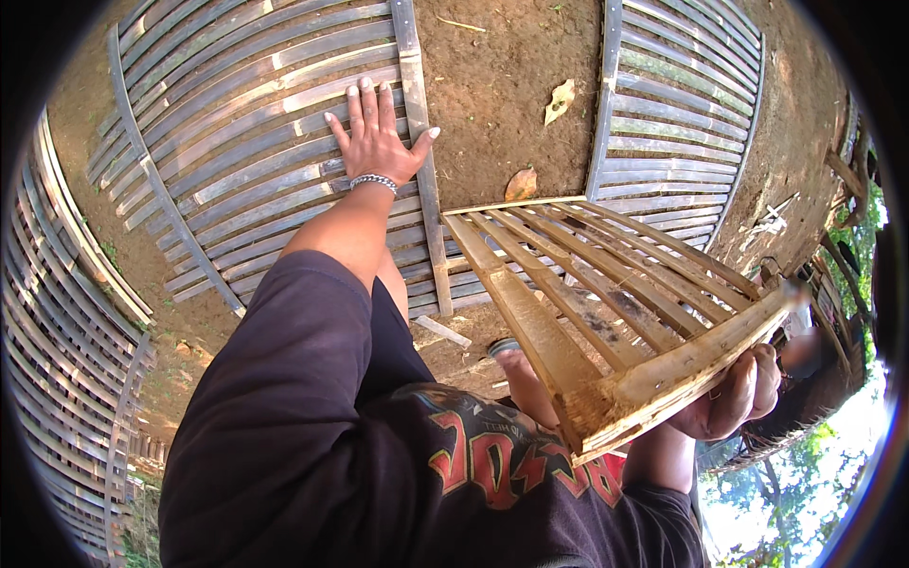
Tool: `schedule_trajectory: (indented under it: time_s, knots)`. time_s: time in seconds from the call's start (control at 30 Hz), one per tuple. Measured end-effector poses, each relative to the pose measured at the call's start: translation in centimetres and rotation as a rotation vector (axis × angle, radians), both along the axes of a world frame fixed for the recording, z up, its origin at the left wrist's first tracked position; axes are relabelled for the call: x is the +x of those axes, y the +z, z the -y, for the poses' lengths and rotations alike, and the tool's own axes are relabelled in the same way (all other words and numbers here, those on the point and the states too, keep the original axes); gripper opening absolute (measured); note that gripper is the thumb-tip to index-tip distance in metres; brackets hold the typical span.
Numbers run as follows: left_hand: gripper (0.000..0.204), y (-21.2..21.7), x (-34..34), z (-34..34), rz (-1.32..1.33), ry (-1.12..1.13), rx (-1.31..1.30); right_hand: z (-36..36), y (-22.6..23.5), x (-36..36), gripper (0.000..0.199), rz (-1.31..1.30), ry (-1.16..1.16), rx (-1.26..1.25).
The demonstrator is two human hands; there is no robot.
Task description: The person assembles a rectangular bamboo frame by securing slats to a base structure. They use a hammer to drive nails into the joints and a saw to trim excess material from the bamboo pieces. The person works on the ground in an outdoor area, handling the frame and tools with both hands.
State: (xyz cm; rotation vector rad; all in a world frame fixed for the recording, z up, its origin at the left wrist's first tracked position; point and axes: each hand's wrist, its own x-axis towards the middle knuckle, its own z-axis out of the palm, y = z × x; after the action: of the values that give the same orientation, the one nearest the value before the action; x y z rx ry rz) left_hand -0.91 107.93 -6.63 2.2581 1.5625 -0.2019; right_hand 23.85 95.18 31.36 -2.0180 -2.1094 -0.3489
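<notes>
Firstly, at far left: a dark panel (62,350) of thin slats, well apart from the hands. Next, across a strip of soil, the grey panel (251,151), its weathered slats running crosswise between rails. Left hand (379,142): open, palm down, fingers spread and pointing away from the body, laid on the slats by the grey panel's right rail (417,123); the thumb reaches over that rail. A chain bracelet (373,181) circles the wrist.

Right of the rail, bare soil (478,104) carries two dry leaves, the nearer leaf (521,185) just beyond the far end of the rack (620,276).

Rack: held in front of the body, right of the grey panel, its far-left corner just beside the right rail. Slats run from a thin far bar (516,204) to a thick near bar (696,364); taking the slats as its long axis, this points forward and left, away from the right hand. Near end raised; contact of the far end with the ground cannot be told. Colour yellow-tan, warmer than the grey panel; slats spaced with open gaps, the leftmost broadest, dark blotches on the middle ones. Near bar rough, fibrous at its left corner.

Behind the rack, toward the right, lies another grey slatted panel (674,147). Right hand (743,402): closed on the near bar toward its right corner, fingers curled around it.
</notes>
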Motion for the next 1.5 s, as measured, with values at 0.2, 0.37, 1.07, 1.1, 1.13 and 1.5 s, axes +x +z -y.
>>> schedule_trajectory:
  time_s: [0.2, 0.37, 1.07, 1.1, 1.13, 1.5]
  knots:
    - [0.104, 0.0, -0.2, -0.1, 0.019, 0.014, -0.028, 1.5, 2.9, -1.4, 0.048, -0.152, -0.061, -0.236]
    - [0.105, 0.6, 0.4, -0.5, -0.051, 0.008, -0.091, 3.1, 3.0, -2.3, 0.036, -0.072, -0.077, -0.171]
    - [0.071, -0.8, 0.2, 0.3, 0.118, 0.007, 0.079, -30.2, -21.8, 6.6, 0.065, -0.231, -0.136, -0.663]
    - [0.069, -1.0, -0.2, 0.3, 0.115, 0.013, 0.094, -31.2, -24.0, 6.3, 0.066, -0.214, -0.148, -0.693]
    - [0.067, -1.2, -0.4, 0.3, 0.116, 0.018, 0.105, -31.7, -25.3, 6.2, 0.067, -0.193, -0.164, -0.726]
    - [0.065, -1.3, 0.0, 0.4, 0.126, 0.031, 0.089, -24.4, -10.2, 3.7, 0.066, -0.161, -0.223, -0.699]
